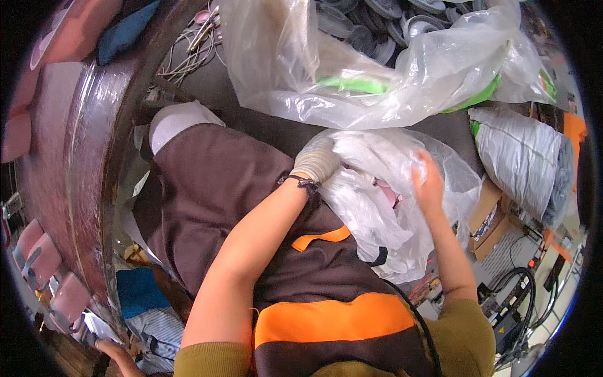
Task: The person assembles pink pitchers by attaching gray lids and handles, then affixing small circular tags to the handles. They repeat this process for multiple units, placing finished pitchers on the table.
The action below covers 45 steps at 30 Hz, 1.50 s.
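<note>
A thin white plastic bag (370,232) lies over my lap, its mouth spread wide. Inside it, a small pinkish piece (389,193) shows through a gap in the plastic. My left hand (317,160), in a pale ribbed glove with a dark bracelet at the wrist, is at the bag's left side; its fingers are hidden in the plastic. At the right side of the opening is my bare right hand (428,182), blurred, its fingers smeared against the white film. What it may hold does not show.
Beyond my lap, a large clear plastic bag (402,107) holds several grey round parts (370,31). A silvery wrapped roll (521,157) and a cardboard box (490,217) are at right. A dark curved table edge (94,157) bounds the left; another person's hand (112,349) is lower left.
</note>
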Each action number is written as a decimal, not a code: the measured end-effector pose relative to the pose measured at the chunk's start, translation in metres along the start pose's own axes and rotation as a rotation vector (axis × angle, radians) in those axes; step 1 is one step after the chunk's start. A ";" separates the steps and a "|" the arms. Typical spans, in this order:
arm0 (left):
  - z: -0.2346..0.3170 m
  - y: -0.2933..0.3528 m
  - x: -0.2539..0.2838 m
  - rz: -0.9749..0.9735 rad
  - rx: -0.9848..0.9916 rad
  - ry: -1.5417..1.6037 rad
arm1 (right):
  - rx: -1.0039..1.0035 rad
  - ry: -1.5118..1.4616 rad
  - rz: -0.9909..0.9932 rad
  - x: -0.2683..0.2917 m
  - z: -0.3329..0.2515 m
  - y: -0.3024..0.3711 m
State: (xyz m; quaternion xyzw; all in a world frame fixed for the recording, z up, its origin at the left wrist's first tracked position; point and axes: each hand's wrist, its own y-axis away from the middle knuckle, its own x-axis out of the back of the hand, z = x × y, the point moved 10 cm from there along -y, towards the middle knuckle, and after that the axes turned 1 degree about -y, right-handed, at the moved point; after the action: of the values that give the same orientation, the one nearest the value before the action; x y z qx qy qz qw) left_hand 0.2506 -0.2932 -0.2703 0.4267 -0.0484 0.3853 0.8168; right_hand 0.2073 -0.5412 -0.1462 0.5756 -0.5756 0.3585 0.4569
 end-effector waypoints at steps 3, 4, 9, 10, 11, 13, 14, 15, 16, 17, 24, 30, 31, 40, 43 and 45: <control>-0.006 -0.006 0.004 -0.047 0.062 0.118 | 0.057 0.402 -0.126 -0.029 0.007 0.041; -0.010 -0.005 0.006 -0.032 0.080 0.136 | -0.058 0.483 -0.132 -0.040 0.055 0.050; -0.007 -0.004 -0.002 -0.019 0.001 0.100 | -0.644 0.163 -0.021 -0.085 0.225 0.040; -0.006 0.003 0.005 -0.004 0.021 0.163 | -0.778 0.120 0.015 -0.087 0.236 0.032; -0.008 0.005 0.015 0.016 0.042 0.226 | -0.700 0.070 0.090 -0.086 0.235 0.017; -0.023 0.001 0.027 0.077 0.129 0.266 | -0.540 -0.034 0.223 -0.081 0.233 -0.005; -0.035 0.000 0.023 0.094 0.174 0.278 | -0.412 0.038 0.166 -0.090 0.225 -0.021; -0.058 -0.026 -0.003 0.045 0.111 0.152 | -0.282 0.116 0.122 -0.095 0.212 -0.046; -0.056 -0.013 0.020 0.108 0.135 0.129 | -0.187 0.184 0.074 -0.110 0.209 -0.064; -0.072 -0.012 0.024 0.190 0.222 0.335 | 0.002 0.165 0.064 -0.125 0.183 -0.092; 0.010 0.038 0.161 0.406 0.013 -0.175 | 0.395 0.593 0.014 -0.132 -0.022 -0.209; 0.004 0.012 -0.019 -0.115 -0.200 -0.721 | 0.466 0.420 0.058 -0.067 -0.081 -0.169; -0.008 0.012 -0.019 -0.174 -0.121 -0.685 | 0.353 0.389 -0.182 -0.059 -0.109 -0.142; -0.069 -0.018 -0.029 -0.372 0.021 -0.438 | -0.020 0.001 -1.170 -0.200 0.011 0.258; -0.063 -0.010 -0.007 -0.237 0.081 -0.390 | -0.004 -0.184 -1.179 -0.222 -0.013 0.264; -0.061 -0.009 0.006 -0.209 0.056 -0.400 | 0.108 -0.316 -1.200 -0.213 -0.039 0.245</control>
State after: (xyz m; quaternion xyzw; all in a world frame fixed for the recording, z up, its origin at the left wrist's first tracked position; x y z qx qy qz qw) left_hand 0.2454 -0.2480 -0.3120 0.5198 -0.1541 0.2075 0.8142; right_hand -0.0482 -0.4133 -0.3059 0.8672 -0.1935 -0.0219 0.4584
